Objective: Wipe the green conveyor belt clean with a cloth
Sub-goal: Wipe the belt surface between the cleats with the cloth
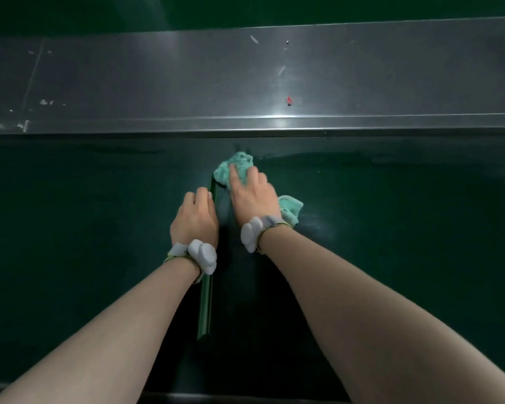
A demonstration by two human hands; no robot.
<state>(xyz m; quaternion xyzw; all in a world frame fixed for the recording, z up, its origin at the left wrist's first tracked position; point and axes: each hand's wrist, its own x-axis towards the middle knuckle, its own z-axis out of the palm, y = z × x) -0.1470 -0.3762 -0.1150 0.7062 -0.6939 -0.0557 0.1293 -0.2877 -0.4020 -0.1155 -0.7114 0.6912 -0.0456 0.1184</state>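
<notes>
The dark green conveyor belt (pixel 85 217) fills the lower part of the view. A raised green cleat (pixel 206 304) runs across it toward me. My right hand (pixel 252 196) presses flat on a crumpled teal cloth (pixel 239 166) just right of the cleat, near the belt's far edge; part of the cloth sticks out by my wrist. My left hand (pixel 196 218) rests on the cleat from the left, fingers curled over its top. Both wrists carry grey-white bands.
A wide stainless steel rail (pixel 245 83) runs left to right behind the belt, with scratches, small screws and a red speck. Beyond it lies another dark green surface (pixel 158 10). A dark frame edge (pixel 245 398) borders the belt nearest me.
</notes>
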